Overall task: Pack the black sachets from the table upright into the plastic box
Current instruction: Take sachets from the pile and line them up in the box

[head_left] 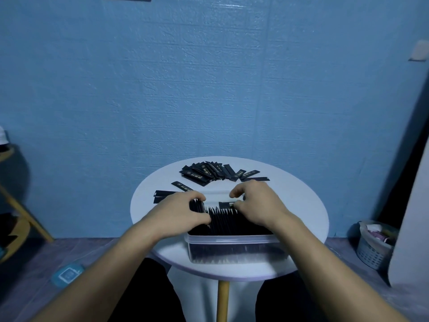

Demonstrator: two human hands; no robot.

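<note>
Plastic box, near table edge: filled with upright black sachets, a bundle gripped by left hand, one sachet pinched by right hand. Loose sachets heaped at far side.

dim, blue-tinted light (slight glare high on the wall), soft focus, edges bowed by wide-angle distortion.

The plastic box is clear, smooth plastic with a faintly frosted rim. The black sachets look like thin film with a slight sheen and pale print. The table has a smooth matt white top on a pale wooden leg. The wall is rough and textured. The basket is latticed plastic.
</note>
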